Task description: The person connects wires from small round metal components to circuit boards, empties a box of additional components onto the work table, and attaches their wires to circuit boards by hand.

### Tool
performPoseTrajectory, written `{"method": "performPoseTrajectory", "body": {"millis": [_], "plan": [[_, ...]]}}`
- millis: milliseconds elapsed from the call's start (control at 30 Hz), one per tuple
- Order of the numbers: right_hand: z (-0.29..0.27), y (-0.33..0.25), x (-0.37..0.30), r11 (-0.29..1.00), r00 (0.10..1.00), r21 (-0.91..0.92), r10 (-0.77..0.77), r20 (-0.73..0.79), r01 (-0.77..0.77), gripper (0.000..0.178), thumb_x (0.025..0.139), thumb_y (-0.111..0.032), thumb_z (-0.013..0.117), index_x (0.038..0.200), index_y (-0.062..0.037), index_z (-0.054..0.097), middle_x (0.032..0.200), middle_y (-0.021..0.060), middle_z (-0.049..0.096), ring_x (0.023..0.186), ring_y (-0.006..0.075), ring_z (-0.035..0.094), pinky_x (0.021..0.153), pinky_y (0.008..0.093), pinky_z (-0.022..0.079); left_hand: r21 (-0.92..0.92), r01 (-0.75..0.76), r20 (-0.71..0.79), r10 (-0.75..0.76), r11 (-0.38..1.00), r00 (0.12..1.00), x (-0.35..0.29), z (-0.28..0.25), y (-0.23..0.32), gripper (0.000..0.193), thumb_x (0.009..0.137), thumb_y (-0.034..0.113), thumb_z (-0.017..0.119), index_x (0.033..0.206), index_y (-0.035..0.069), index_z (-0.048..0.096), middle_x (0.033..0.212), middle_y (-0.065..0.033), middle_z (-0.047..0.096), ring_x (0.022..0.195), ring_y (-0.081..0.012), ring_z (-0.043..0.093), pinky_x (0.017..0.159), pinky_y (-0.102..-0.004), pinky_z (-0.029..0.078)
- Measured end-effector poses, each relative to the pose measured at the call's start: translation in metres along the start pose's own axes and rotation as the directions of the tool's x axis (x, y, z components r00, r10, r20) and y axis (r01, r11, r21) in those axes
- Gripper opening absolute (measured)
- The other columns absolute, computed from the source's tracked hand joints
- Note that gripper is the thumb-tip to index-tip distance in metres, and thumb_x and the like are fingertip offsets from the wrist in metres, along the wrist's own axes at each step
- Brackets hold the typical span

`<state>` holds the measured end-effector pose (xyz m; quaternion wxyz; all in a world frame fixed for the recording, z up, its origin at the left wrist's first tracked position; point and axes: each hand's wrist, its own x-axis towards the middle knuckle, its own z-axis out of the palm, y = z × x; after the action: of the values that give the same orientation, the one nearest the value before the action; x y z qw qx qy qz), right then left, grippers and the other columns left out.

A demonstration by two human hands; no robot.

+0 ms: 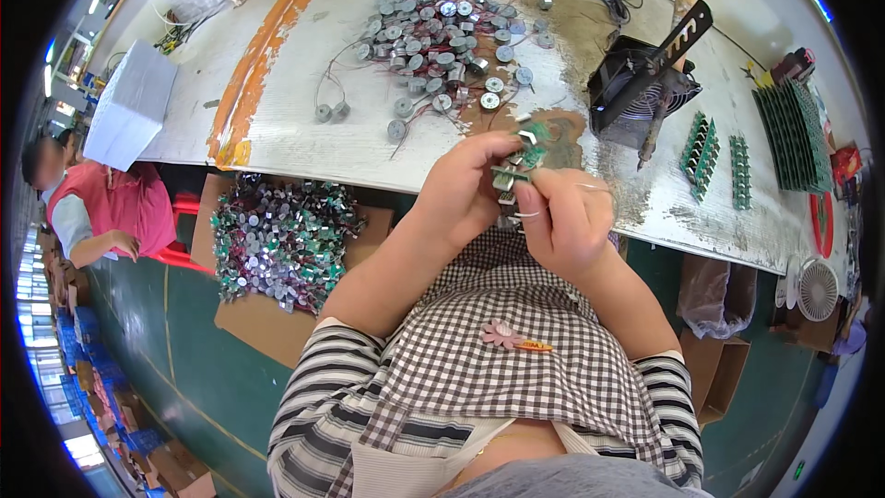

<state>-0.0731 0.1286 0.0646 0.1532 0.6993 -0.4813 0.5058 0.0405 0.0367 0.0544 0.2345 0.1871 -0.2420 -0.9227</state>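
Observation:
My left hand (464,192) and my right hand (564,215) meet just off the front edge of the workbench (304,120). Between their fingertips they pinch a small green circuit board with little silver motors (518,159) attached. The fingers of both hands are closed on this piece. Beyond it on the bench lies a heap of several small round silver motors with thin red wires (442,41).
A soldering iron on a black stand with a fan (645,83) sits at the right, with rows of green circuit boards (788,134) beyond. A cardboard sheet piled with finished motor parts (281,240) lies lower left. Another person in red (101,212) sits at far left.

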Motion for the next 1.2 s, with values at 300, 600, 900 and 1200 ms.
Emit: {"method": "performPoseTrajectory", "body": {"millis": [300, 600, 900, 1200], "plan": [[-0.001, 0.005, 0.006, 0.868, 0.868, 0.164, 0.488, -0.095, -0.469, 0.009, 0.090, -0.006, 0.059, 0.088, 0.0025, 0.060, 0.063, 0.0038, 0.058, 0.054, 0.0055, 0.050, 0.049, 0.0232, 0.041, 0.599, -0.548, 0.181, 0.568, 0.584, 0.803, -0.015, 0.010, -0.027, 0.019, 0.094, 0.016, 0.053, 0.105, 0.000, 0.054, 0.076, 0.0017, 0.052, 0.064, -0.0037, 0.044, 0.056, -0.0202, 0.038], [0.005, -0.020, -0.021, 0.678, 0.734, 0.321, 0.674, 0.090, -0.661, 0.017, 0.095, -0.011, 0.050, 0.100, 0.0035, 0.057, 0.065, 0.0024, 0.059, 0.053, 0.0065, 0.053, 0.049, 0.0202, 0.042, 0.392, -0.580, 0.144, 0.575, 0.714, 0.805, -0.008, 0.003, -0.028, 0.023, 0.099, 0.015, 0.045, 0.117, 0.002, 0.052, 0.098, 0.0009, 0.060, 0.086, -0.0045, 0.054, 0.078, -0.0211, 0.045], [0.005, -0.007, -0.023, 0.730, 0.782, 0.352, 0.623, 0.011, -0.586, 0.015, 0.095, -0.011, 0.050, 0.087, 0.0004, 0.057, 0.061, 0.0022, 0.057, 0.046, 0.0059, 0.045, 0.042, 0.0213, 0.036, 0.379, -0.466, 0.229, 0.407, 0.799, 0.884, -0.005, 0.002, -0.018, 0.030, 0.100, 0.026, 0.042, 0.117, 0.004, 0.052, 0.090, 0.0021, 0.057, 0.079, -0.0063, 0.050, 0.069, -0.0214, 0.043], [0.002, -0.007, -0.027, 0.967, 0.966, 0.006, 0.255, 0.036, -0.255, 0.013, 0.092, -0.010, 0.054, 0.089, 0.0014, 0.058, 0.060, 0.0068, 0.060, 0.048, 0.0161, 0.056, 0.050, 0.0290, 0.044, 0.364, -0.324, 0.125, 0.299, 0.873, 0.946, -0.012, -0.003, -0.021, 0.026, 0.099, 0.026, 0.043, 0.097, 0.004, 0.057, 0.076, 0.0037, 0.052, 0.068, -0.0044, 0.044, 0.060, -0.0210, 0.039]]}}
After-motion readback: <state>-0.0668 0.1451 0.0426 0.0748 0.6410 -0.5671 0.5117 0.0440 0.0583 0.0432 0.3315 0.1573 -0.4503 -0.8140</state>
